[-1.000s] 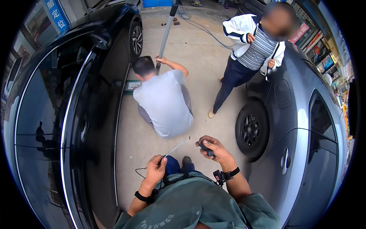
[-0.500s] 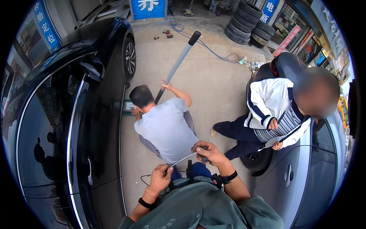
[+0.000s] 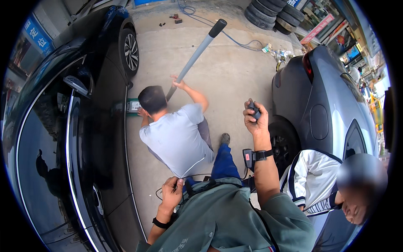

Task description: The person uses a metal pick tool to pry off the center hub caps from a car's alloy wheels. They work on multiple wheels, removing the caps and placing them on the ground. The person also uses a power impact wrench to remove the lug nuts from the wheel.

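Note:
My right hand (image 3: pixel 255 118) is raised in front of me, fingers closed around a small dark device (image 3: pixel 253 111). A black strap with a small box (image 3: pixel 253 156) sits on that wrist. My left hand (image 3: pixel 172 194) is low by my chest, pinching a thin black cable (image 3: pixel 197 175) that loops down over the concrete. A person in a grey shirt (image 3: pixel 178 136) crouches just ahead of me beside a black car (image 3: pixel 71 126), one hand on the long grey handle (image 3: pixel 195 54) of a green floor jack (image 3: pixel 133 106).
A grey car (image 3: pixel 331 105) stands on my right, its wheel (image 3: pixel 283 145) close to my right arm. Another person in a white and dark jacket (image 3: pixel 315 180) bends low at my right side. Stacked tyres (image 3: pixel 268 14) and a blue hose (image 3: pixel 235 35) lie farther off on the concrete.
My right hand has risen from chest height to well out in front, still gripping the device. The person in the white jacket has moved from standing ahead to bending beside my right.

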A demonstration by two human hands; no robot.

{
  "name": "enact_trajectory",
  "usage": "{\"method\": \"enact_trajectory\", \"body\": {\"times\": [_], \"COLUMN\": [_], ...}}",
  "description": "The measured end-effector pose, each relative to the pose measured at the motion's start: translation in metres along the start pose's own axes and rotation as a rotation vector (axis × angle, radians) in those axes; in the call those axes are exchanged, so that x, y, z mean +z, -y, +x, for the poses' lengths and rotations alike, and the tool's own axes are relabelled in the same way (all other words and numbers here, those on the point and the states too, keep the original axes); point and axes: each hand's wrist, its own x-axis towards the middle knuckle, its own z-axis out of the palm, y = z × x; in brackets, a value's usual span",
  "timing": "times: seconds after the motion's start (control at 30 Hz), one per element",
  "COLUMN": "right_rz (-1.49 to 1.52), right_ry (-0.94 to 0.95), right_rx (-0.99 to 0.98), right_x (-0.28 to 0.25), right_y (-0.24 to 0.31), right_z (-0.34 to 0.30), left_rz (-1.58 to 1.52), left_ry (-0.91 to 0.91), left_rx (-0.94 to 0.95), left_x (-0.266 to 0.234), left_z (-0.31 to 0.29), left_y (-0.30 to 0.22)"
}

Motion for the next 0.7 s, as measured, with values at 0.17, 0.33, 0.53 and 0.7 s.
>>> {"method": "enact_trajectory", "body": {"times": [0.17,0.33,0.53,0.7], "right_rz": [0.249,0.217,0.203,0.038], "right_ry": [0.218,0.245,0.109,0.096], "right_rx": [0.025,0.054,0.131,0.143], "right_x": [-0.034,-0.068,-0.102,-0.071], "right_y": [0.093,0.188,0.290,0.367], "right_z": [0.090,0.173,0.237,0.285], "left_rz": [-0.007,0.047,0.055,0.008], "left_ry": [-0.057,-0.087,-0.069,0.073], "left_rx": [-0.106,-0.209,-0.161,0.062], "left_x": [0.048,0.121,0.220,0.286], "left_z": [0.041,0.120,0.245,0.352], "left_y": [-0.013,-0.053,-0.158,-0.227]}}
